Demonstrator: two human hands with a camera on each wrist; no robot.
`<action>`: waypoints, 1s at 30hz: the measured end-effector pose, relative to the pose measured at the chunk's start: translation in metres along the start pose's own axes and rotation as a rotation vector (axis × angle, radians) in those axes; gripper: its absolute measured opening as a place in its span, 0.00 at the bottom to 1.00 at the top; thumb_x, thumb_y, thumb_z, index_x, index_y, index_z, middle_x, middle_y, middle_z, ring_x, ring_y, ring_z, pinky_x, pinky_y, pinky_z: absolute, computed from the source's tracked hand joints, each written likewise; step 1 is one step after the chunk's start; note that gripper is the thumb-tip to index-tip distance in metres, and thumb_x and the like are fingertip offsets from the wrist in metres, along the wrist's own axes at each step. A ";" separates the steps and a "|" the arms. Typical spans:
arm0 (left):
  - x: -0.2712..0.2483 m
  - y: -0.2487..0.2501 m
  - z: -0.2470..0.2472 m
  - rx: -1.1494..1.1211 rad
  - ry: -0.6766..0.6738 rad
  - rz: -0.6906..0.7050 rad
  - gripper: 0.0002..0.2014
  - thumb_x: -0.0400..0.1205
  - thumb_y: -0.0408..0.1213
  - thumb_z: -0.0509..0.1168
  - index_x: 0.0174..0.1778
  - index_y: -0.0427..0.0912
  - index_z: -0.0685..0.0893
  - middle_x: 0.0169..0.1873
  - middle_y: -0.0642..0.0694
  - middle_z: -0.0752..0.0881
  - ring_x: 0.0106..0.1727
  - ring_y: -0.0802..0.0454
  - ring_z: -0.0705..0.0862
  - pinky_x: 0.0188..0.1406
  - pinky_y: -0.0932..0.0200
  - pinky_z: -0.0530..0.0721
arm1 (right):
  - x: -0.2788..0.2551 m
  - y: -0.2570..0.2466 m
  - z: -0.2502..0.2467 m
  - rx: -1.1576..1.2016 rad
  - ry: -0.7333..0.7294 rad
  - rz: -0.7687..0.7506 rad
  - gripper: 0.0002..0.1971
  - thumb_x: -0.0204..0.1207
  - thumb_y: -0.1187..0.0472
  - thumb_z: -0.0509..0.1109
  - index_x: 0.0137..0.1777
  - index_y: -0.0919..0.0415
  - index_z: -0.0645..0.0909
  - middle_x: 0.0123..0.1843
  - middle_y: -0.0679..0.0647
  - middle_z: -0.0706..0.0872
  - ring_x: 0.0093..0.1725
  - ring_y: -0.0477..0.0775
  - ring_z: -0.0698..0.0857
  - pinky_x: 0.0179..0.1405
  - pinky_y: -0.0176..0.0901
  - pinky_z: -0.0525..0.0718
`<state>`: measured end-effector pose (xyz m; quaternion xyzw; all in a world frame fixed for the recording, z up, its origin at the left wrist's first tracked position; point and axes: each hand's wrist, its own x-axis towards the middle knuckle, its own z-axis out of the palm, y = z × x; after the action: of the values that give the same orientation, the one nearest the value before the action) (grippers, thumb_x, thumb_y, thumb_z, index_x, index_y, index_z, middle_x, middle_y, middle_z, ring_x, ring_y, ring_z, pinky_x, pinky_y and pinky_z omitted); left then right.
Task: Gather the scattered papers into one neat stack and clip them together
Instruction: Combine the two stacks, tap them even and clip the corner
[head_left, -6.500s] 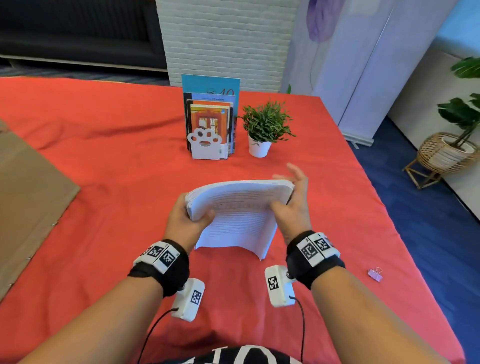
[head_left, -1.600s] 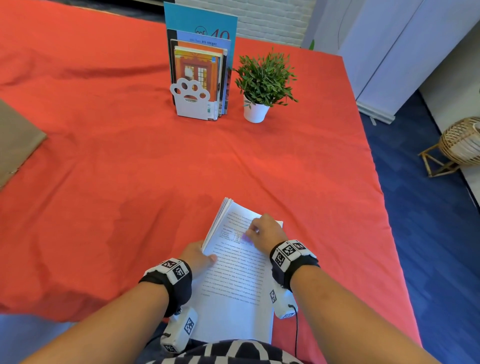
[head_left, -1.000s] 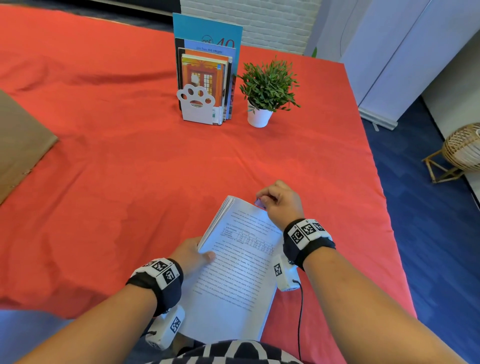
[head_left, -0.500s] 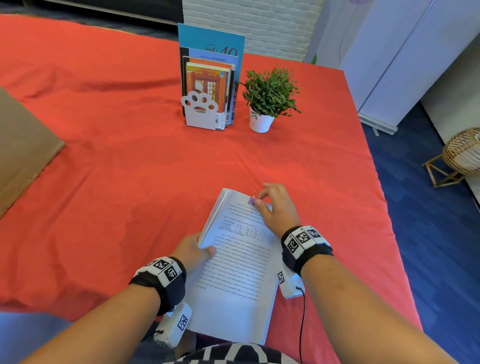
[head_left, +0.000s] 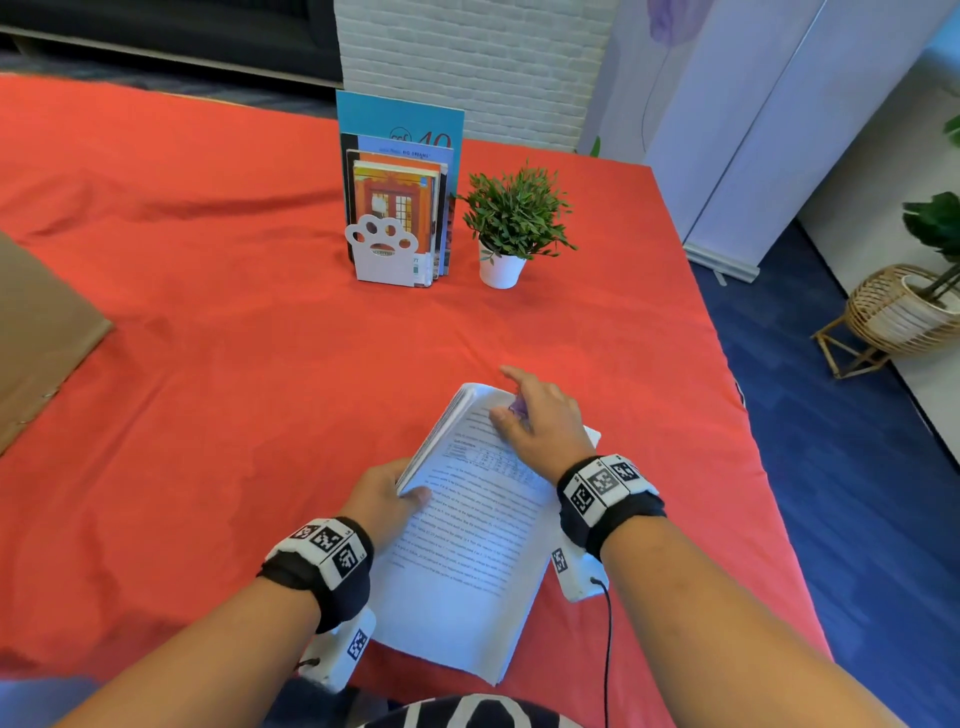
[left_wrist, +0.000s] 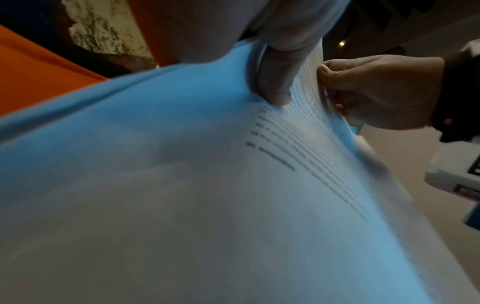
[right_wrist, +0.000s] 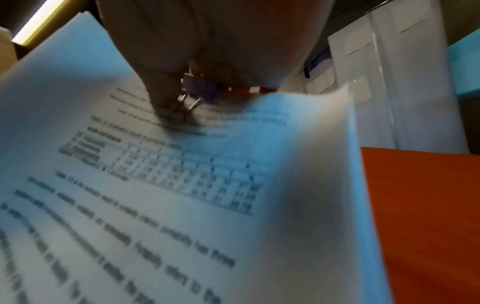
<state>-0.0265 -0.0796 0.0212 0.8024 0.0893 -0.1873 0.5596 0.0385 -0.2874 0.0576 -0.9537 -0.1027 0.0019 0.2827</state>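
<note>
A thick stack of printed papers (head_left: 467, 551) lies on the red cloth close to my body, its near end hanging over the table edge. My left hand (head_left: 410, 483) grips the stack's left edge, with the thumb (left_wrist: 275, 82) pressed on the top sheet (left_wrist: 182, 185). My right hand (head_left: 511, 400) pinches a small purple binder clip (head_left: 518, 408) at the stack's far edge. In the right wrist view the clip (right_wrist: 200, 88) sits against the top page (right_wrist: 182, 185), one wire handle down on the paper. Whether its jaws span the stack is hidden.
A white paw-shaped bookend with upright books (head_left: 397, 208) and a small potted plant (head_left: 511, 228) stand at the back of the red-covered table (head_left: 208, 338). Brown cardboard (head_left: 36, 332) lies at the left. The table's right edge drops to blue floor (head_left: 857, 467).
Earlier both hands held the stack up and the clip lay on the cloth to the right. Now the stack lies flat and my right hand has brought the clip to its far edge.
</note>
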 end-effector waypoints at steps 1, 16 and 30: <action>0.001 0.001 -0.002 -0.015 0.018 0.007 0.12 0.81 0.30 0.65 0.52 0.53 0.85 0.44 0.56 0.88 0.50 0.52 0.86 0.45 0.62 0.80 | 0.000 -0.001 -0.001 0.002 0.007 0.019 0.30 0.79 0.46 0.63 0.79 0.46 0.61 0.56 0.46 0.82 0.67 0.51 0.74 0.77 0.56 0.63; 0.032 0.016 -0.042 -0.628 0.296 -0.005 0.16 0.82 0.40 0.64 0.66 0.43 0.79 0.56 0.43 0.88 0.55 0.41 0.88 0.59 0.41 0.84 | -0.015 0.001 0.033 0.513 -0.065 0.442 0.15 0.81 0.62 0.60 0.66 0.61 0.76 0.63 0.62 0.84 0.63 0.63 0.82 0.66 0.57 0.79; 0.035 0.008 -0.028 -0.332 0.310 0.011 0.22 0.77 0.28 0.66 0.67 0.41 0.74 0.62 0.38 0.84 0.55 0.38 0.86 0.52 0.43 0.86 | -0.016 -0.025 0.048 1.252 -0.053 0.584 0.09 0.84 0.64 0.59 0.62 0.59 0.74 0.47 0.59 0.87 0.29 0.53 0.91 0.20 0.38 0.86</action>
<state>0.0136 -0.0582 0.0224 0.7188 0.1993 -0.0415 0.6647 0.0154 -0.2442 0.0300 -0.5991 0.1720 0.1603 0.7654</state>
